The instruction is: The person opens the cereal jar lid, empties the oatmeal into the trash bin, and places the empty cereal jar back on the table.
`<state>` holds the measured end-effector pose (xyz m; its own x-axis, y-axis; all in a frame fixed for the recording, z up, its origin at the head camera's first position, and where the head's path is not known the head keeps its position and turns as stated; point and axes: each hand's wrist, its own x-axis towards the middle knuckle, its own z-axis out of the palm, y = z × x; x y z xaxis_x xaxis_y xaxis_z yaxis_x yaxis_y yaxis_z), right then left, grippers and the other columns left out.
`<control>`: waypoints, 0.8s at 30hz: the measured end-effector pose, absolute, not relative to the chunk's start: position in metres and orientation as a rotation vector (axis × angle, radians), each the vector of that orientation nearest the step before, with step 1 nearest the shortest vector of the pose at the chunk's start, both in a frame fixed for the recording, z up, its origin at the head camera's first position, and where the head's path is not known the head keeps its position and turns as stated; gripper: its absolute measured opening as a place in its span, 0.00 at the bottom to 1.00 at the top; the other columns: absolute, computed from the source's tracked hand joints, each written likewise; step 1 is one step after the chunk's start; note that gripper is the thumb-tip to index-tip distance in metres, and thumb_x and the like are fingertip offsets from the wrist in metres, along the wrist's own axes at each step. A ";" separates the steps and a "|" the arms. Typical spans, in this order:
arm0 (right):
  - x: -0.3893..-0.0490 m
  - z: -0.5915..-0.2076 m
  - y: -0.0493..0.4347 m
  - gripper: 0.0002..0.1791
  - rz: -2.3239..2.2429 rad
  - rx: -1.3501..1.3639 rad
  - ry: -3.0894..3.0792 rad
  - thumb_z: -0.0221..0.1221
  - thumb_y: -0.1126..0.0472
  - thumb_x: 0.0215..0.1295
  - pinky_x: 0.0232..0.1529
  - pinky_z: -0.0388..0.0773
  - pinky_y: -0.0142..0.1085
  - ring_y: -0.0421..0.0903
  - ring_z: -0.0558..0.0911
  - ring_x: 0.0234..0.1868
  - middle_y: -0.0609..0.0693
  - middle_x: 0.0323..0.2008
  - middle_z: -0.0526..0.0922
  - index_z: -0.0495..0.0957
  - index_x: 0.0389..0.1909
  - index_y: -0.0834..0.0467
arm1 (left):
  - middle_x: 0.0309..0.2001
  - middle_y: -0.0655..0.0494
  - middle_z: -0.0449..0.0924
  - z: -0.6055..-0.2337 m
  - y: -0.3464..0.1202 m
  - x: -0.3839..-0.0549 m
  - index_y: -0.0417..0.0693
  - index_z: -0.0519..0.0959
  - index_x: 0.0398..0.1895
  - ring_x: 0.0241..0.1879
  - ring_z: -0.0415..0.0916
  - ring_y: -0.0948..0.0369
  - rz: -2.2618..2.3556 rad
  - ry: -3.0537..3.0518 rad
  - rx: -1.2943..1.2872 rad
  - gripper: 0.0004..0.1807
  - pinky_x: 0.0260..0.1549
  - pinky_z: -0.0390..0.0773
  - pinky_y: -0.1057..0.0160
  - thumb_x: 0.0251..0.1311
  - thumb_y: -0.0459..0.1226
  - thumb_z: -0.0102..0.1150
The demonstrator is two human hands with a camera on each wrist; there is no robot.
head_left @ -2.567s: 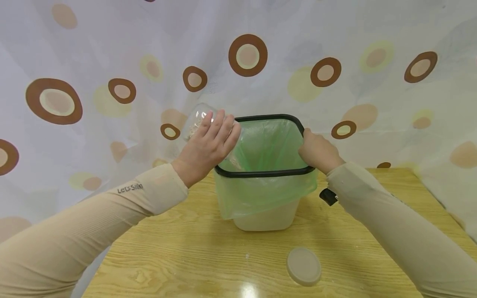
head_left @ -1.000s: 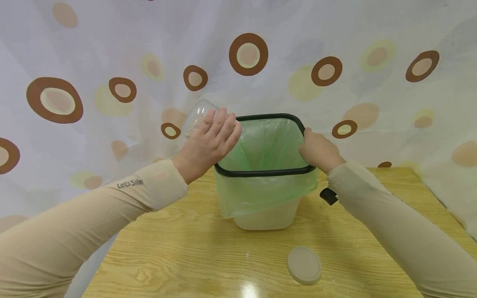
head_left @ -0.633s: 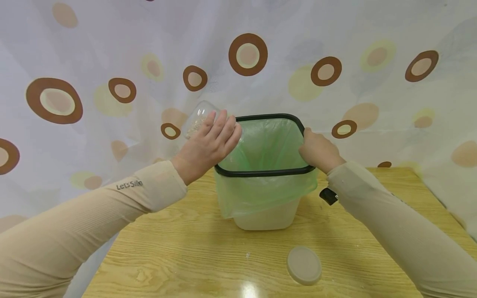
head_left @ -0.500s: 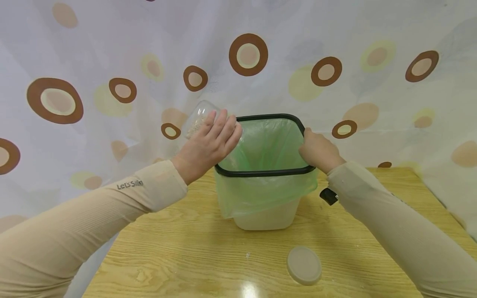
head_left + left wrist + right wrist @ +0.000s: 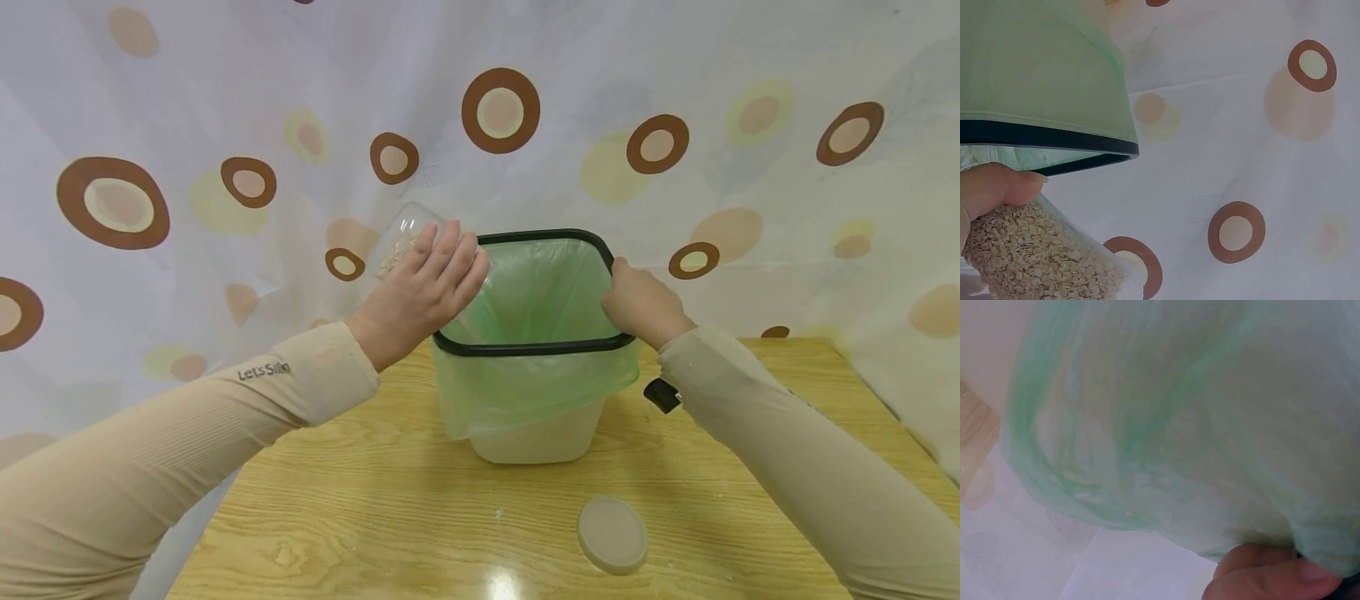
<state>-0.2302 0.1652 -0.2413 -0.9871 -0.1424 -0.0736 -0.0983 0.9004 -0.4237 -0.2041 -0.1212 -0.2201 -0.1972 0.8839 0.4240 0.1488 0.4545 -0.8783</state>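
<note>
My left hand (image 5: 423,292) grips a clear jar (image 5: 408,225) tipped mouth-down over the left rim of a trash bin (image 5: 532,442). Rolled oats (image 5: 1041,256) fill much of the jar in the left wrist view, the thumb lying across its side. The jar's mouth is hidden behind my fingers in the head view. A green bag (image 5: 536,387) lines the bin and folds over its outside, under a black rim (image 5: 532,347). My right hand (image 5: 645,302) holds that rim on the right side, fingers against the bag in the right wrist view.
A round beige lid (image 5: 612,534) lies on the wooden table (image 5: 360,500) in front of the bin. Small pale crumbs are near it. Beside the right sleeve sits a black object (image 5: 662,395). A dotted curtain (image 5: 315,100) hangs close behind.
A stream of oats falling from the jar into the bag, seen 2.6 s ago, no longer shows in the head view. The left hand and jar have shifted slightly; the right hand stays put.
</note>
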 end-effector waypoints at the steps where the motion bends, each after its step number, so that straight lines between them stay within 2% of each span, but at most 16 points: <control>1: -0.230 -0.241 0.165 0.36 -0.652 -0.187 2.962 0.38 0.67 0.66 0.16 0.58 0.35 0.44 0.59 0.13 0.53 0.15 0.66 0.40 0.73 0.74 | 0.54 0.42 0.72 -0.220 -0.121 -0.204 0.38 0.68 0.56 0.56 0.70 0.47 0.868 -1.646 -0.911 0.21 0.60 0.66 0.51 0.60 0.30 0.58; 24: -0.229 -0.241 0.166 0.35 -0.666 -0.197 2.963 0.38 0.67 0.66 0.16 0.58 0.35 0.44 0.60 0.13 0.54 0.16 0.67 0.41 0.72 0.75 | 0.57 0.41 0.71 -0.222 -0.119 -0.203 0.37 0.66 0.58 0.58 0.69 0.46 0.919 -1.665 -0.950 0.24 0.61 0.65 0.51 0.58 0.31 0.59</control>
<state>-0.2292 0.1665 -0.2409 -0.9868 -0.1475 -0.0671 -0.1046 0.8961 -0.4314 -0.2027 -0.1187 -0.2216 -0.2214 0.9020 0.3707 0.1672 0.4096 -0.8968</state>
